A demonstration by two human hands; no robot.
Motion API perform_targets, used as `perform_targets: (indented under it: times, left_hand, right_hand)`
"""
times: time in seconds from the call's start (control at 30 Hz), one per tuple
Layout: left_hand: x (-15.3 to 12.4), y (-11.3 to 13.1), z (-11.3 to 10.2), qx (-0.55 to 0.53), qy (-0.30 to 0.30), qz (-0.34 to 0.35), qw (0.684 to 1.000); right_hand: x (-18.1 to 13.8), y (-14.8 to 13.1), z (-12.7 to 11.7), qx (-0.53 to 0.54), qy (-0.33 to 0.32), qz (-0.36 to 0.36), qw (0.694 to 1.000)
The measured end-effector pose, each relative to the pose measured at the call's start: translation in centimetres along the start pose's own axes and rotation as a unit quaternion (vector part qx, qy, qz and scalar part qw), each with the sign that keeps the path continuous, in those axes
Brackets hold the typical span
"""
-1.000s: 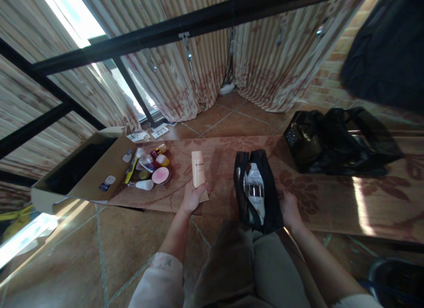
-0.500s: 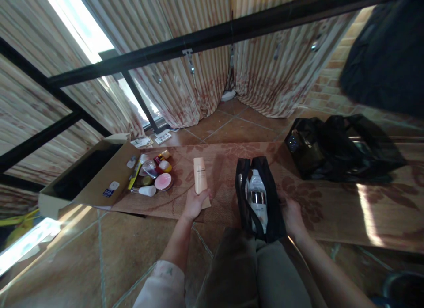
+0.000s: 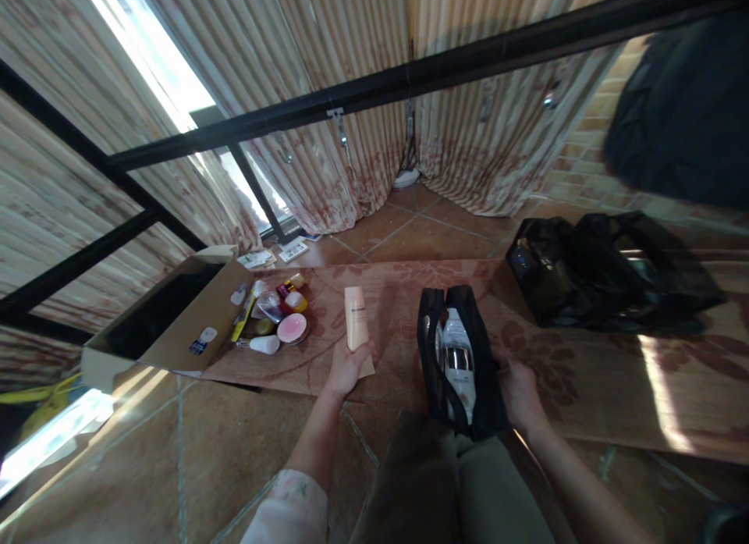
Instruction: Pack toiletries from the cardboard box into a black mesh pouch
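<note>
My left hand (image 3: 346, 368) is closed round the lower end of a peach-coloured cosmetic bottle (image 3: 356, 318), which points away from me over the patterned cloth. Small print shows on its front; a pale flat piece (image 3: 367, 366) peeks out beside my wrist. A black toiletry bag (image 3: 485, 364) gapes at the front edge, close to my knees. Inside it lies a clear bottle with a silver band (image 3: 459, 360). My right hand (image 3: 520, 388) grips the bag's right side, its fingertips partly hidden.
To the left, several cosmetics lie in a cluster, including a pink round jar (image 3: 292, 328) and a white tube (image 3: 264, 344). An open cardboard box (image 3: 219, 318) stands beyond them. Black mesh bags (image 3: 608, 279) rest at the right. A dark rail (image 3: 374, 95) crosses before the curtains.
The whole view has shifted slightly, so things appear a little lower. Both hands keep their hold on the cosmetic bottle and the toiletry bag.
</note>
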State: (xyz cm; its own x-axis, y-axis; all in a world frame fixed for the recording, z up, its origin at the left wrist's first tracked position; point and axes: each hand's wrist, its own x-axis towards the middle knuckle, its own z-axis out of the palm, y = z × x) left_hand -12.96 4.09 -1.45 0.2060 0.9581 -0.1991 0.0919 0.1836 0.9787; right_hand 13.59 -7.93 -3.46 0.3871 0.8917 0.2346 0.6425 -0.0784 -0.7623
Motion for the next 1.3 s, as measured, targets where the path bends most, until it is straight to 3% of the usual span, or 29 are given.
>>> perform_targets:
  times: [0.43,0.73,1.3]
  left_hand:
    - [-0.04,0.01,-0.17,-0.004,-0.016,0.012,1.0]
    - [-0.19,0.27,0.04,-0.004,0.003,0.003,1.0]
    - [-0.36,0.68,0.18,-0.082,-0.008,-0.018,0.996]
  right_hand:
    - [-0.03,0.03,0.02,-0.006,-0.002,-0.01,1.0]
    - [0.02,-0.33,-0.12,0.0,-0.007,0.008,1.0]
    - [0.03,-0.7,-0.38,0.011,-0.008,-0.003,1.0]
